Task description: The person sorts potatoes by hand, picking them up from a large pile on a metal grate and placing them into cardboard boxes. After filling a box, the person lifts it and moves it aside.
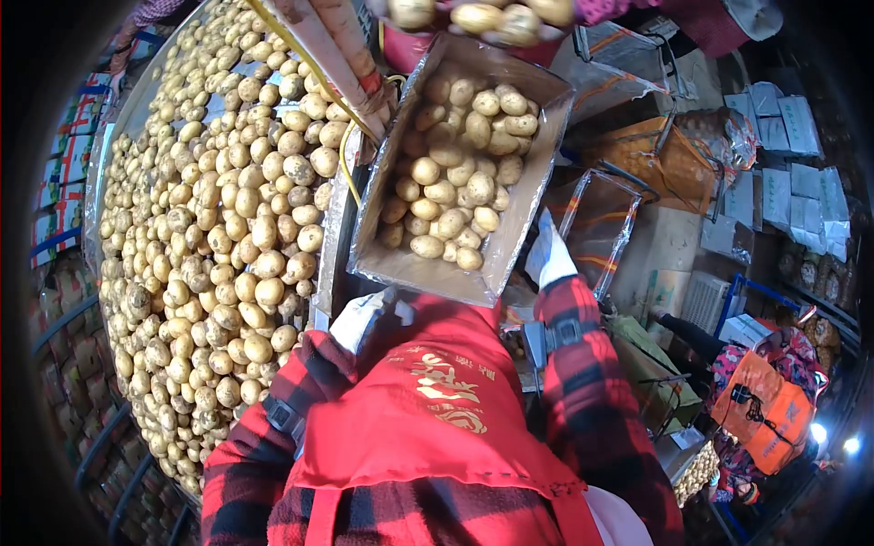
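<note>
A plastic-lined cardboard box (373,241) stands before my apron, with many potatoes (446,193) in it. My left hand (362,318), in a white glove, is at the near left corner of the box, its fingers largely hidden. On the right, my right hand (550,253), also gloved, lies along the outside of the box wall with its fingers stretched out. Above the far rim, another person holds several potatoes (510,23), blurred by motion.
A wide sorting table heaped with loose potatoes (228,227) fills the left side. To the right are an empty lined box (596,227), an orange mesh bag (660,159) and stacked white packages (792,200). A person in an orange vest (763,411) is at lower right.
</note>
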`<state>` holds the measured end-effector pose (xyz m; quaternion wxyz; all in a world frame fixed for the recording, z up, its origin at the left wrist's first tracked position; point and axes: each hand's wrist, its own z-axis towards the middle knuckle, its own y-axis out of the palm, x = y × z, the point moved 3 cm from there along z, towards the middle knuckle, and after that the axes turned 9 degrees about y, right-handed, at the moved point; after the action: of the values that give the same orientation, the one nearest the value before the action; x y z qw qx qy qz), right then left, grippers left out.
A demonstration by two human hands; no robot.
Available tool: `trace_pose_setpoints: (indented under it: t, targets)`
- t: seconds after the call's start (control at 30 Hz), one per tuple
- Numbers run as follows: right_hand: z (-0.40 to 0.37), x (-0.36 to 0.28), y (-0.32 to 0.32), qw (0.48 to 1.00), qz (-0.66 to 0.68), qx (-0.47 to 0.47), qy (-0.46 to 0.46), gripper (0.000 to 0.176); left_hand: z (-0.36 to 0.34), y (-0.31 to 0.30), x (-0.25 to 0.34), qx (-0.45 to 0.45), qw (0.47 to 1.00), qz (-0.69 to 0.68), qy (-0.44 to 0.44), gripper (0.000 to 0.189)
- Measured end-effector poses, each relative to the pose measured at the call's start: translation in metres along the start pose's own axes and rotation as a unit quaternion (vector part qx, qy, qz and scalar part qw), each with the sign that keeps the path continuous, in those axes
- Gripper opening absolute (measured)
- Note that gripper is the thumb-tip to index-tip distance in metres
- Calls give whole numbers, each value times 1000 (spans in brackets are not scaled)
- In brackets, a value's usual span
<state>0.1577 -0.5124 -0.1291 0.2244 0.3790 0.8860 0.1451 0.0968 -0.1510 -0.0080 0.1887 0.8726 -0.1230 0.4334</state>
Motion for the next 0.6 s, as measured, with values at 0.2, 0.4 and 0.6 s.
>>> trace_pose_setpoints:
  t: [0.2, 0.4, 0.6]
  targets:
    - [68, -26, -46, 968, -208, -53, -128, 37, -7, -9, 11, 54, 991, 93, 78, 25]
    - [-42, -53, 14, 990, 19, -109, -88, 33, 13, 2, -14, 231, 885, -399, -67, 14]
    - [-107, -47, 115, 983, -47, -27, -176, 19, 29, 9, 32, 72, 884, -456, 74, 15]
